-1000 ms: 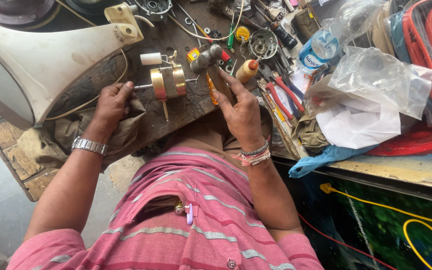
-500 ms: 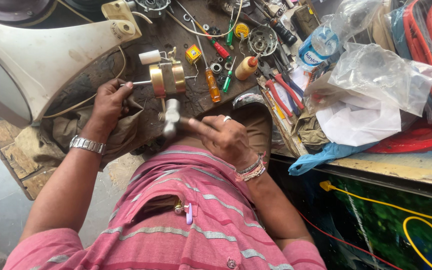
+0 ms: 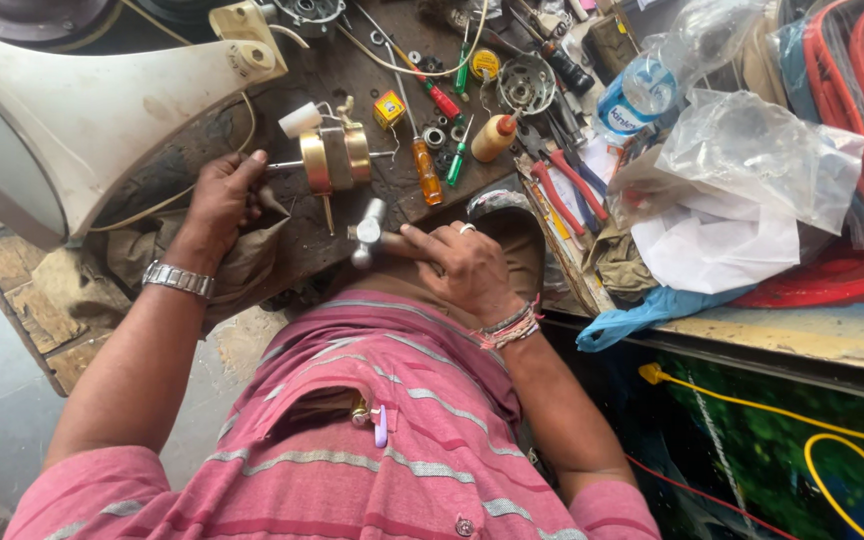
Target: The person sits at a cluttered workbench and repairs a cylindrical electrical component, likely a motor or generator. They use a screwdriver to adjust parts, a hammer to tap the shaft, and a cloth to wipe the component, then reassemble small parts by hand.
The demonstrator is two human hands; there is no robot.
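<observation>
My right hand (image 3: 460, 262) grips a small hammer (image 3: 365, 231), its metal head just below a brass-coloured cylindrical part (image 3: 335, 158). A thin shaft runs through that part. My left hand (image 3: 220, 196) pinches the shaft's left end and steadies it on the dark wooden workbench (image 3: 282, 225). I wear a metal watch on the left wrist and thread bands on the right. A white cap sits at the part's upper left.
A large cream horn speaker (image 3: 72, 110) lies at the upper left. Screwdrivers (image 3: 426, 170), pliers (image 3: 562, 190), a small squeeze bottle (image 3: 495, 138) and a round fan-like part (image 3: 524, 85) litter the bench. Plastic bags (image 3: 752, 170) and a water bottle (image 3: 642, 100) lie right.
My right hand took up the hammer from the bench and swung it down towards me, then brought its head up close under the brass part. My left hand kept hold of the shaft.
</observation>
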